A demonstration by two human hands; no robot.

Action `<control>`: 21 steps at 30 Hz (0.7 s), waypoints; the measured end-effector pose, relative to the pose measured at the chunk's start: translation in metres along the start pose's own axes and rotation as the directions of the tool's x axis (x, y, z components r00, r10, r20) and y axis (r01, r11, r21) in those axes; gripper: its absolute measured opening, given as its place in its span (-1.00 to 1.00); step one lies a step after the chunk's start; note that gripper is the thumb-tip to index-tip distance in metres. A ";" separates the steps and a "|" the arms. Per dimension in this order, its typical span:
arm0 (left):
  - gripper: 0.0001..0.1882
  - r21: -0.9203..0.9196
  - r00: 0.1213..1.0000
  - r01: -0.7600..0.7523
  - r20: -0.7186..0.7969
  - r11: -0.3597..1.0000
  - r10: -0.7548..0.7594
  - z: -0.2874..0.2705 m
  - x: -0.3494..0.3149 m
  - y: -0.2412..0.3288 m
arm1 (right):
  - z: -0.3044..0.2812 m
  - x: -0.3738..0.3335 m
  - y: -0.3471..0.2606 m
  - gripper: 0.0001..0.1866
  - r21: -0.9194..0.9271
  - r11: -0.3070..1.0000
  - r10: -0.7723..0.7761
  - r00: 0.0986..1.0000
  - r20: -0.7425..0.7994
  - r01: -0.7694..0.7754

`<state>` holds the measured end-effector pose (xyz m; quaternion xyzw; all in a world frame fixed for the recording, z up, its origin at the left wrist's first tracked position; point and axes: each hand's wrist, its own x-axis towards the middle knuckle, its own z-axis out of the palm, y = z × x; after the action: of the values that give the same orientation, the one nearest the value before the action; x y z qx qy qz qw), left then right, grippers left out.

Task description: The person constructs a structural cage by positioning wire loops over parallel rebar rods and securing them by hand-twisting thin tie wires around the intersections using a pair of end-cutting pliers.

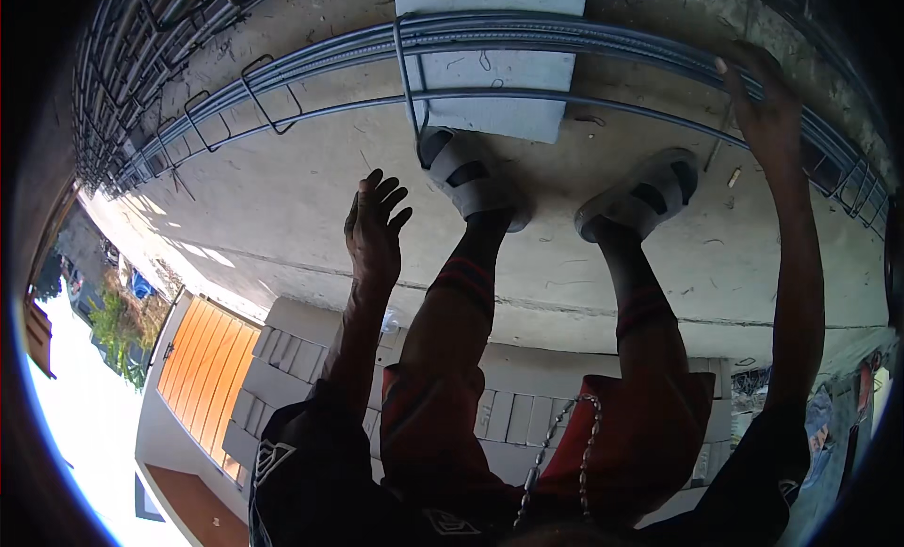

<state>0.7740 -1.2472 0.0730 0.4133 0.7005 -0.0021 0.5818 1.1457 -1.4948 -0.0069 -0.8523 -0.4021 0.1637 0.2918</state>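
My left hand (pixel 375 217) is raised above the concrete floor, its fingers apart and nothing in it. My right hand (pixel 767 109) lies over the right part of a long bundle of steel reinforcing bars (pixel 650 46), with the fingers curled over the far side and the thumb on the near side. Their tips are dark and partly hidden. Bent wire stirrups (pixel 405 72) hang around the bars in the middle and at the left. One single bar (pixel 603 102) runs apart from the bundle, nearer to my feet.
Under the bars lies a pale flat board (pixel 527 119). My sandalled feet stand on the concrete floor (pixel 556 265) just nearer than the bars. At the far left a dense stack of rebar cages (pixel 141 86) rises. Behind me are grey blocks (pixel 292 359) and an orange slatted door (pixel 207 368).
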 end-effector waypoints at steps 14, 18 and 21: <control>-0.72 -0.207 0.918 -0.375 -0.222 0.904 0.329 0.023 0.124 0.002 | 0.059 0.056 -0.059 -0.79 -0.198 0.900 -0.342 0.912 0.228 0.388; -0.83 0.493 0.055 -0.867 -0.043 0.069 0.998 0.017 0.113 0.044 | 0.059 0.049 -0.048 -0.80 -0.024 0.983 -0.167 0.941 0.294 0.182; -0.79 0.484 -0.007 -0.871 0.155 -0.082 0.988 0.013 0.140 0.085 | 0.065 0.042 -0.044 -0.78 0.018 0.993 -0.115 0.940 0.321 0.115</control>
<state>0.8368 -1.1168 -0.0054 0.8991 0.2506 0.2950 0.2045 1.1123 -1.4163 -0.0320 -0.7894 -0.4935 0.2828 0.2311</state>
